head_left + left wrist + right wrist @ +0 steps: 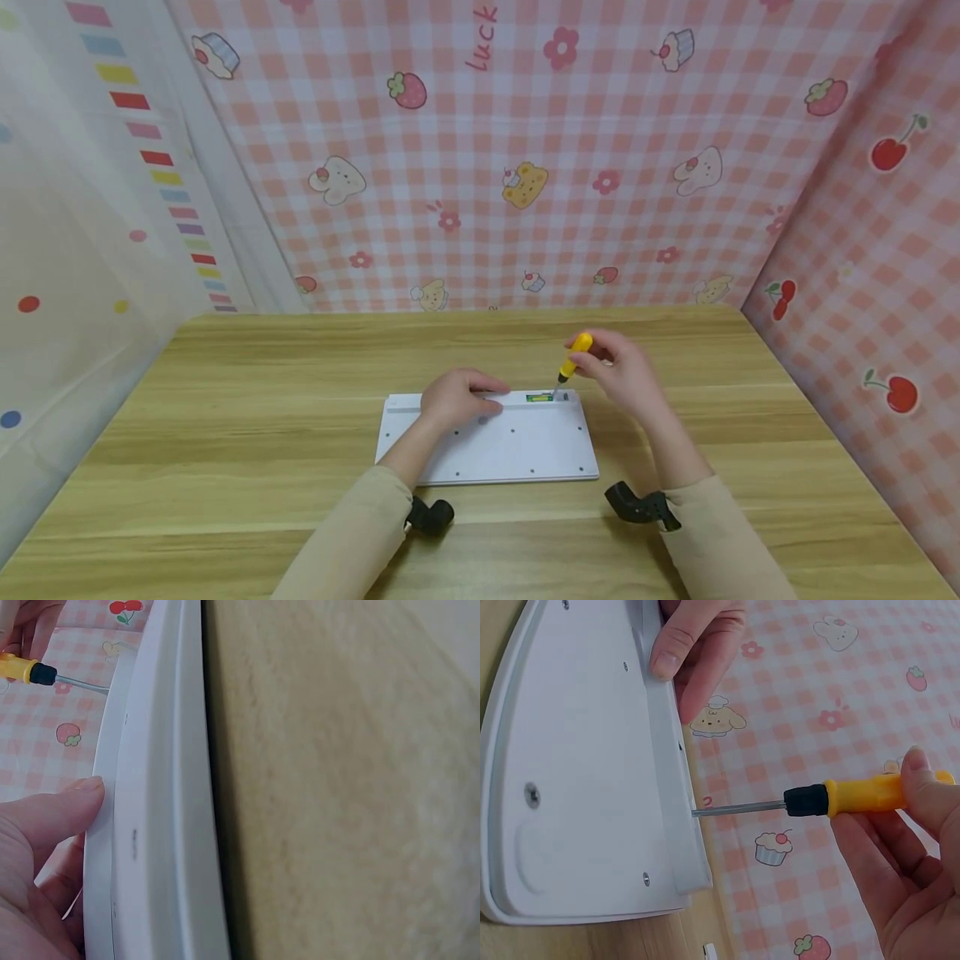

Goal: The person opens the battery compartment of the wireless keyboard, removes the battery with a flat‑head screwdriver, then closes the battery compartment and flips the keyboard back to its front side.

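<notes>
The white panel [540, 450] lies flat on the wooden table [262, 417], partly under the left hand [453, 398], whose thumb and fingers grip its far edge. Near the panel's far right corner, the right hand [628, 379] pinches a yellow screwdriver [576, 357], slanted down, its tip beside the right end of a green battery [539, 398] in the panel's slot.

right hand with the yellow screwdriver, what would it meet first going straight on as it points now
Likely the white panel, beside the green battery: the right hand aims the yellow screwdriver there, its tip so close that contact is unclear.
</notes>
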Demonstrator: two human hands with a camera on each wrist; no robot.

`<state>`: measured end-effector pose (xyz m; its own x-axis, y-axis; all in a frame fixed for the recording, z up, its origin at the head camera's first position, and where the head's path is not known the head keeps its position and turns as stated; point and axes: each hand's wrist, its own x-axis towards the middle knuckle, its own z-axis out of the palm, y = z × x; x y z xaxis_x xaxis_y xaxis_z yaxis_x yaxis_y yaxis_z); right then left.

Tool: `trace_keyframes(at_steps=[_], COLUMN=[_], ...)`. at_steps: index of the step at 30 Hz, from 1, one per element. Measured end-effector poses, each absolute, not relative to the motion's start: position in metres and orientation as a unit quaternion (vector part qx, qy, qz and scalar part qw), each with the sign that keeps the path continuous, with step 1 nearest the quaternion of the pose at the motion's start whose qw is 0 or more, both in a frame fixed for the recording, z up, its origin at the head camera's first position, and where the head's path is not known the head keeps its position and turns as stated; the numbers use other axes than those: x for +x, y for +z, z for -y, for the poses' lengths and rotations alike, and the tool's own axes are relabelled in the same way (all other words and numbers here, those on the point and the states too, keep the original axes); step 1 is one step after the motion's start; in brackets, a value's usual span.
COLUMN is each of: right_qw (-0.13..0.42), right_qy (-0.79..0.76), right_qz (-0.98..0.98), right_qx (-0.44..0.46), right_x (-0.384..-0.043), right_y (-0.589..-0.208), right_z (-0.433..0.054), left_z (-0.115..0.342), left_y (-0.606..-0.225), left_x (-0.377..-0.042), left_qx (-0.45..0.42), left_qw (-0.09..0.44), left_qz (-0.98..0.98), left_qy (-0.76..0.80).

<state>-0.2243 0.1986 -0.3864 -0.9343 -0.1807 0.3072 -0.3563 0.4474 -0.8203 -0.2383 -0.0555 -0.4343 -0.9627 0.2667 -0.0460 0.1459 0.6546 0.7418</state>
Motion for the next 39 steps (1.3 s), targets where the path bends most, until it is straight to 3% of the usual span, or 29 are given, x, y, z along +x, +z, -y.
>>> trace_keyframes(at_steps=[39], right_qw=[0.024], right_qy=[0.683], right_qz=[0.729], right_qx=[0.043], right_x=[-0.23], right_y=[-0.422], right_z=[-0.23], left_z=[0.054], left_y=[-0.432], left_x=[-0.237], left_qx=[0.106], left_qw=[0.074], left_qz=[-0.911], left_qy=[0.392])
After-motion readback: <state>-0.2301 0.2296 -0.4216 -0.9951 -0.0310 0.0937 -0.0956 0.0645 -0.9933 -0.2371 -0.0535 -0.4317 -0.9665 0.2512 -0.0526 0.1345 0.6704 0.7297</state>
